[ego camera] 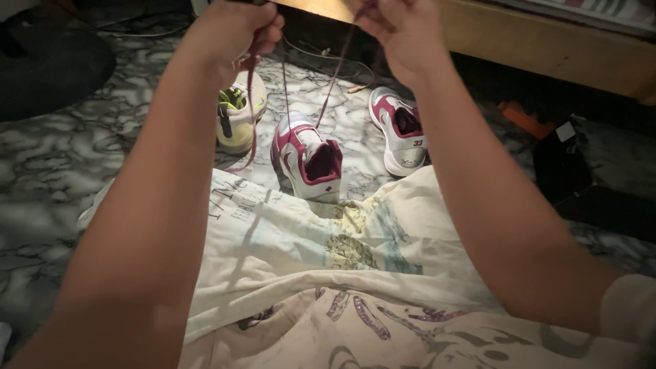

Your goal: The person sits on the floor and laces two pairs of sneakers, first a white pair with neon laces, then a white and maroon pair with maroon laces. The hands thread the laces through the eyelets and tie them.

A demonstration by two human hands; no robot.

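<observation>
- Maroon, thin shoelace (251, 123) runs up from the white and maroon high-top sneaker (307, 156) at the centre of the frame to both raised hands at the top edge.
- The left hand (236, 31), upper left of centre, has its fingers curled together and clamped on one strand of the lace; a loose loop of it hangs down past the left forearm.
- The right hand (400, 31), upper right of centre, is closed in the same way, fingers pinched on the other strand, which slants down to the sneaker's front.
- That sneaker stands upright on the grey-and-white marbled floor (61, 171), heel toward the camera, just beyond the cream printed cloth (328, 273) that fills the lower middle of the frame.
- A matching second white and maroon sneaker (400, 130) stands near it to the right, not touching.
- A pale shoe with yellow-green trim (239, 119) sits left of the centre sneaker, partly behind the left wrist.
- A wooden bed frame (547, 48) crosses the upper right.
</observation>
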